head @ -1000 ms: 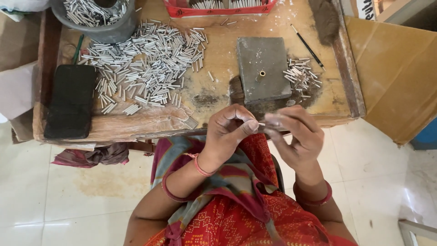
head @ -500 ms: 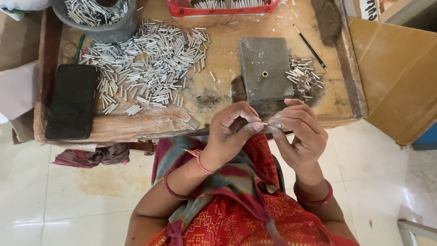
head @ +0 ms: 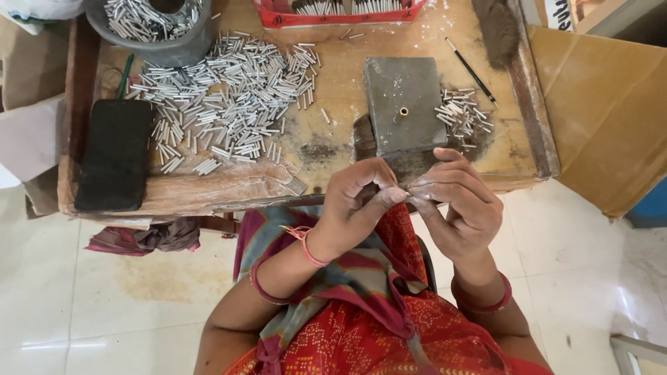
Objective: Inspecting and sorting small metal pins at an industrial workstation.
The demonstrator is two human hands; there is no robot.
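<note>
two hands raised together, left hand (head: 361, 201) and right hand (head: 458, 205) fingertips pinched, touching

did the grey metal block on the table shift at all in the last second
No. The grey metal block sits in the same place beside the small pile of silver tubes and just ahead of both hands, as before.

A: What colours are showing on the desk (head: 333, 149)?

B: The desk is looking light brown. The small tubes (head: 222, 104) are shining silver, the block (head: 406, 97) is grey, the flat case (head: 114, 153) is black.

A: And the cloth?

B: The dress (head: 361, 326) is showing red with fine dots, and the scarf (head: 326, 271) is mixing grey-green with maroon. The bangles (head: 483, 305) are red.
</note>
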